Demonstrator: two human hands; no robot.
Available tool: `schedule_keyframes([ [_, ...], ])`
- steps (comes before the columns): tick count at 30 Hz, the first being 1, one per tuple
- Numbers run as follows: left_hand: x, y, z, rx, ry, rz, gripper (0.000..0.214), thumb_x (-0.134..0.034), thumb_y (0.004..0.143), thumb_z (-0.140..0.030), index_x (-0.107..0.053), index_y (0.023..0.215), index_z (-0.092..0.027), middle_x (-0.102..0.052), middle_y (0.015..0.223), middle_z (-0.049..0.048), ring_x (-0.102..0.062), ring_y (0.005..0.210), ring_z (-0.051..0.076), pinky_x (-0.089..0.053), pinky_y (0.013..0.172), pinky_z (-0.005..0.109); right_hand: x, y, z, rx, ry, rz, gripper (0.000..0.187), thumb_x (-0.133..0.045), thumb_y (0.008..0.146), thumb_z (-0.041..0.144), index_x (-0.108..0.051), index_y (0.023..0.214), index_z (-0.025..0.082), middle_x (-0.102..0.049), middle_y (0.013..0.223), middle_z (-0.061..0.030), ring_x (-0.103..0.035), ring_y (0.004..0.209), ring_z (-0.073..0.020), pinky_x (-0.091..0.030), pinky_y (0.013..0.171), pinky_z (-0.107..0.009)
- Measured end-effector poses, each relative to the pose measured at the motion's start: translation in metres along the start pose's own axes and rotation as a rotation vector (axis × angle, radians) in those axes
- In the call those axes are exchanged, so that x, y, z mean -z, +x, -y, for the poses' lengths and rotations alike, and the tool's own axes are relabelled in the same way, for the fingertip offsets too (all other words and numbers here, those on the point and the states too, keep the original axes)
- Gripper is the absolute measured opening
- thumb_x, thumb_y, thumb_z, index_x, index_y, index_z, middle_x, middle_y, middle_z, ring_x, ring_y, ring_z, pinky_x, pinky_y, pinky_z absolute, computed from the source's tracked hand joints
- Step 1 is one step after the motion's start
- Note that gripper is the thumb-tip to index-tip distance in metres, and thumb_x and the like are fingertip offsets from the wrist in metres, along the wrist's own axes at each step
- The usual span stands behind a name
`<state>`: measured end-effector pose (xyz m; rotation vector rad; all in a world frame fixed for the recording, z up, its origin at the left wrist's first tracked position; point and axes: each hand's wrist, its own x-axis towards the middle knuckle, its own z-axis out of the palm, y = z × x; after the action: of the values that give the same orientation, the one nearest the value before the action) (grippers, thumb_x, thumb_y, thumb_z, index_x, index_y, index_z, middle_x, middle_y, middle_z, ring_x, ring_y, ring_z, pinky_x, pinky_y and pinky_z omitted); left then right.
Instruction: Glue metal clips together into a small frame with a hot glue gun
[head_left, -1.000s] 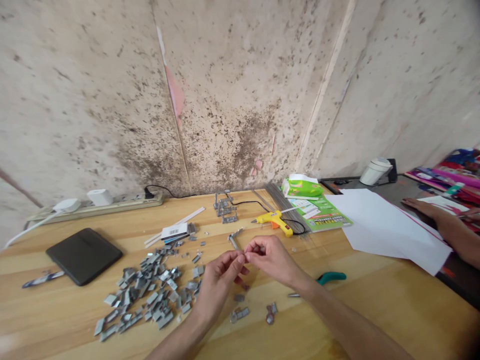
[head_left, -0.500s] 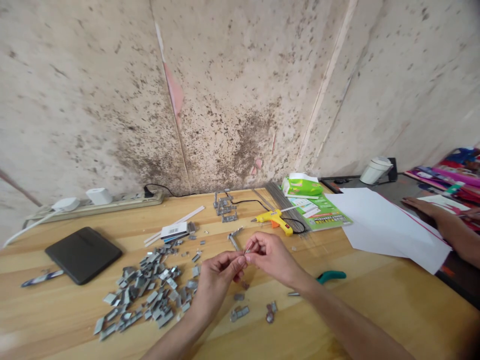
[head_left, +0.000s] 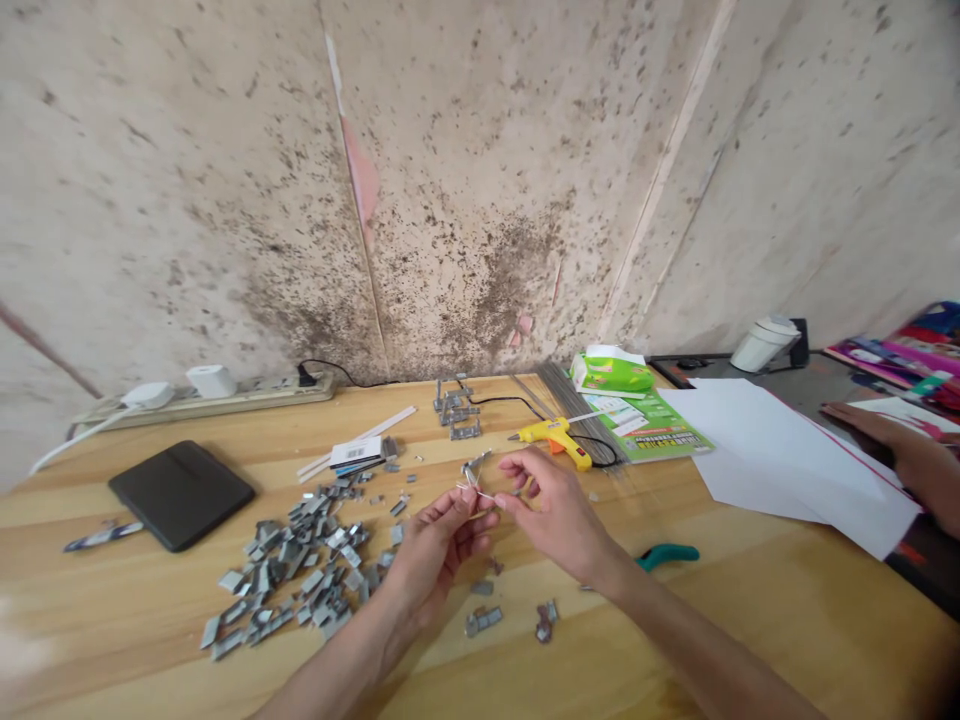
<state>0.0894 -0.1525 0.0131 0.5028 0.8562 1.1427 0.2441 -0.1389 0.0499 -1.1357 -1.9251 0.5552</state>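
My left hand [head_left: 442,540] is closed, thumb against fingers, on a thin pale strip [head_left: 482,494] that looks like wire. My right hand [head_left: 551,510] pinches the strip's right end between thumb and fingertips. Just beyond the hands lies a grey metal-looking assembly [head_left: 475,466], partly hidden by my fingers. Small grey pieces [head_left: 483,621] and a reddish-brown and grey piece [head_left: 545,622] lie on the wooden table below the hands. Beside my right forearm are teal-handled pliers [head_left: 667,555], their tip mostly covered by the arm.
A heap of grey pieces [head_left: 307,570] spreads left of my hands, with a black tablet-like pad [head_left: 181,495] farther left. Behind are more grey assemblies [head_left: 459,410], a yellow glue gun [head_left: 555,436] and a power strip [head_left: 247,388]. White paper [head_left: 795,460] and another person's hand [head_left: 892,440] are at right.
My hands have moved slightly apart, and the thin strip now shows between them. The right fingers have spread a little. The whole view has shifted slightly.
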Motion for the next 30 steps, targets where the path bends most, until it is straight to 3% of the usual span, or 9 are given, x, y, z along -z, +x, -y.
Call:
schedule_keyframes([
  [4,-0.002,-0.001,-0.001,-0.004,-0.07,-0.009,0.004,-0.064,0.077,-0.014,-0.065,0.081,-0.014,-0.07,0.081,0.0042,-0.067,0.064,0.012,-0.054,0.054,0.018,-0.004,-0.004,0.008,0.249,-0.262,-0.104,0.02,-0.062,0.076,0.019,-0.054,0.094,0.02,-0.054,0.102,-0.0075,-0.05,0.101,-0.0222,-0.04,0.089,-0.037],
  [8,-0.001,-0.002,0.001,-0.012,-0.08,0.002,0.006,-0.066,0.077,-0.016,-0.066,0.082,-0.013,-0.07,0.08,0.004,-0.063,0.059,0.009,-0.053,0.054,0.018,-0.012,-0.008,0.006,0.284,-0.386,-0.106,0.033,-0.066,0.072,0.018,-0.05,0.101,0.019,-0.05,0.112,-0.0104,-0.045,0.107,-0.0253,-0.035,0.092,-0.042],
  [14,-0.002,-0.004,0.008,-0.028,-0.072,0.045,0.011,-0.07,0.073,-0.024,-0.067,0.078,-0.014,-0.068,0.076,0.0018,-0.061,0.059,0.008,-0.051,0.056,0.016,-0.02,-0.009,0.002,0.236,-0.368,-0.1,0.043,-0.063,0.07,0.013,-0.048,0.11,0.019,-0.05,0.115,-0.0107,-0.044,0.111,-0.0254,-0.036,0.092,-0.042],
  [18,-0.003,-0.002,0.01,-0.033,-0.106,-0.03,0.006,-0.069,0.074,-0.019,-0.067,0.076,-0.013,-0.068,0.072,0.0019,-0.06,0.056,0.007,-0.05,0.055,0.016,-0.017,-0.005,0.0,0.158,-0.238,-0.042,0.051,-0.067,0.068,0.017,-0.049,0.116,0.02,-0.053,0.114,-0.0091,-0.047,0.108,-0.0243,-0.038,0.092,-0.042],
  [21,-0.002,-0.001,0.009,-0.039,-0.102,-0.081,0.006,-0.07,0.072,-0.016,-0.067,0.074,-0.012,-0.067,0.07,0.003,-0.06,0.057,0.008,-0.049,0.052,0.015,-0.013,-0.001,-0.004,0.045,-0.022,-0.002,0.029,-0.066,0.073,0.023,-0.059,0.101,0.021,-0.06,0.098,-0.0058,-0.055,0.092,-0.0197,-0.045,0.081,-0.034],
  [24,-0.001,-0.001,0.011,-0.055,-0.058,-0.021,0.015,-0.075,0.067,-0.022,-0.067,0.072,-0.011,-0.065,0.066,0.0028,-0.058,0.055,0.008,-0.045,0.048,0.014,-0.011,0.002,-0.007,-0.035,0.148,0.089,0.009,-0.063,0.077,0.022,-0.065,0.085,0.019,-0.062,0.081,-0.003,-0.059,0.074,-0.015,-0.047,0.068,-0.027],
  [30,-0.001,-0.005,0.012,-0.135,0.111,0.027,0.022,-0.074,0.068,-0.03,-0.067,0.073,-0.011,-0.062,0.066,0.0014,-0.051,0.053,0.005,-0.041,0.048,0.014,-0.009,0.001,-0.01,-0.093,0.182,0.12,0.011,-0.057,0.079,0.018,-0.067,0.076,0.019,-0.065,0.073,-0.0016,-0.059,0.068,-0.0143,-0.045,0.063,-0.025],
])
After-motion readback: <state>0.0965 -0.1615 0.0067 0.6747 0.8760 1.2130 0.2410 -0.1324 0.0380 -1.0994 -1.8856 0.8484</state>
